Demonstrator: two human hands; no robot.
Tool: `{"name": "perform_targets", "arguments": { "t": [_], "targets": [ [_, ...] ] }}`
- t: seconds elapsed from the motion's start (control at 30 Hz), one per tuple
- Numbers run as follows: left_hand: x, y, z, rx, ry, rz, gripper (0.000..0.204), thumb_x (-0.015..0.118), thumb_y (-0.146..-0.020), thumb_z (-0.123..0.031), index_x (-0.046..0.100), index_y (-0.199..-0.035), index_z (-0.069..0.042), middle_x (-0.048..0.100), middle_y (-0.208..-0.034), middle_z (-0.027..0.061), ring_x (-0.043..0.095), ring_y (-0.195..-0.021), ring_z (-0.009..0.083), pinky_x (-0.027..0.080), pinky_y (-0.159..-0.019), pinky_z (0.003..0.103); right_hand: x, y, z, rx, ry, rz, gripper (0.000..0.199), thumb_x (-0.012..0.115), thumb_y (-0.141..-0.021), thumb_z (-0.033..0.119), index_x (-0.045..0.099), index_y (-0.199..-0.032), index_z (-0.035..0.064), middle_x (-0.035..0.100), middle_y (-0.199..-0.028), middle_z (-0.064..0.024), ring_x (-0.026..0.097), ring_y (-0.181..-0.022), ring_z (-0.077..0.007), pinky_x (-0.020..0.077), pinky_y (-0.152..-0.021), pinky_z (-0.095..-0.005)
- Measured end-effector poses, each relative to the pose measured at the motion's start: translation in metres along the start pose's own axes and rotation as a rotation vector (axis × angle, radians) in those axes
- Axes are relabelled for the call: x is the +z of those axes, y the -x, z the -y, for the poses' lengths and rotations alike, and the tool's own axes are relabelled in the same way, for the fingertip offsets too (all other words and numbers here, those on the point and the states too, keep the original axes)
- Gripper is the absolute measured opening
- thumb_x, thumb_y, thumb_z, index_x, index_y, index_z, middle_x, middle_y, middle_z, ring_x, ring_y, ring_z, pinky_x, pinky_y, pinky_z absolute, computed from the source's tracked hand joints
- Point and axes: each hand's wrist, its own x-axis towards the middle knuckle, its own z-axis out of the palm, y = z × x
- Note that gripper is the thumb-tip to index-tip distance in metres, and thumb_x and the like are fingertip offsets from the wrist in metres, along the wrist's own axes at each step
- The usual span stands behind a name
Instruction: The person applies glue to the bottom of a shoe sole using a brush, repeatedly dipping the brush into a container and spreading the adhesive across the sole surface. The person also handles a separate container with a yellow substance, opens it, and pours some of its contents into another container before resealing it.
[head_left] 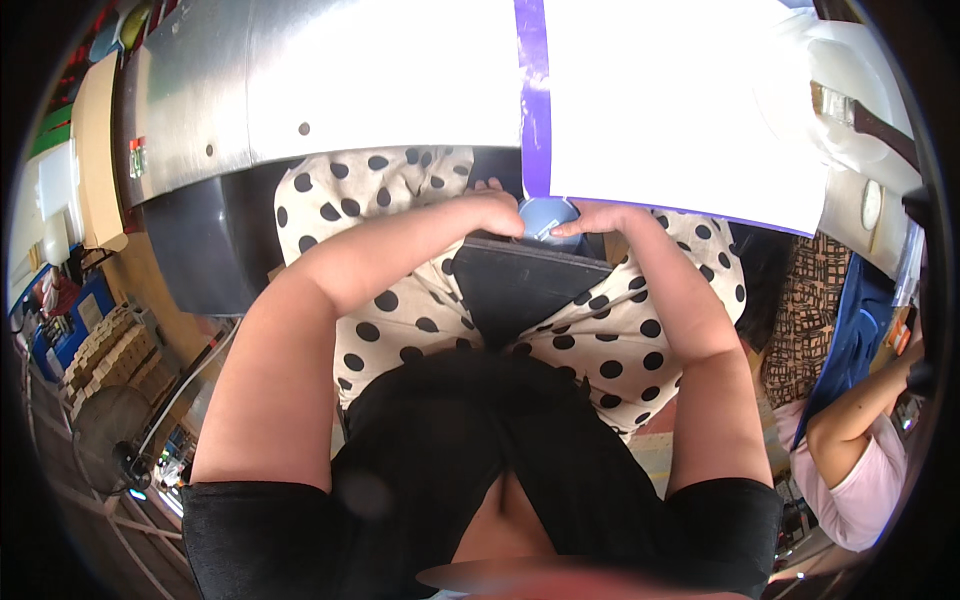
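Note:
A blue round object [546, 213] with a small white mark sits between my hands, below the table's near edge; its exact kind I cannot make out. My left hand [494, 208] is at its left side, fingers curled at the far side and partly hidden. From the right, my right hand [590, 217] grips its edge, with the thumb laid over the near rim. Just under both hands is a black bin [530, 280], held between my knees. The table edge partly covers the far side of the blue object.
A metal table [200, 110] spans the far side, with a large white sheet with purple edging [535, 100] on it. At the right lie a brush [860, 115] and clear plastic. A black container [205, 245] hangs left; a fan [105, 440] stands behind. Another person's arm [850, 435] is at right.

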Motion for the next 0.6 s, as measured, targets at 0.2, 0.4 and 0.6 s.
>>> {"name": "perform_targets", "arguments": {
  "t": [0.2, 0.4, 0.6],
  "targets": [
    [-0.005, 0.001, -0.012, -0.049, -0.155, -0.002, 0.085, 0.072, -0.081, -0.044, 0.048, -0.147, 0.004, 0.028, -0.163, 0.0232, 0.031, -0.148, 0.0417, 0.031, -0.117, 0.053, 0.01, -0.002, 0.001, 0.057, 0.324, -0.088, 0.108, 0.083, -0.073, 0.059, 0.035, -0.155, 0.0061, 0.051, -0.149, -0.0201, 0.049, -0.138, -0.0325, 0.037, -0.117, -0.0422],
    [-0.011, -0.002, -0.023, 0.193, -0.37, -0.141, 0.063, 0.076, -0.078, -0.042, 0.067, -0.129, -0.004, 0.065, -0.132, 0.017, 0.058, -0.127, 0.0337, 0.039, -0.11, 0.05, 0.022, -0.012, 0.023, 0.186, 0.657, -0.098, 0.088, 0.081, -0.079, 0.051, 0.046, -0.147, 0.0069, 0.065, -0.131, -0.0195, 0.059, -0.126, -0.0343, 0.0464, -0.106, -0.0461],
    [-0.064, 0.016, 0.008, 0.159, -0.027, -0.185, 0.049, 0.078, -0.079, -0.037, 0.073, -0.119, -0.011, 0.072, -0.12, 0.0152, 0.067, -0.115, 0.0304, 0.049, -0.101, 0.044, -0.012, 0.03, 0.013, 0.042, 0.299, -0.323, 0.063, 0.076, -0.089, 0.046, 0.061, -0.135, 0.0069, 0.061, -0.137, -0.0157, 0.054, -0.132, -0.0288, 0.0439, -0.109, -0.043]
  ]
}}
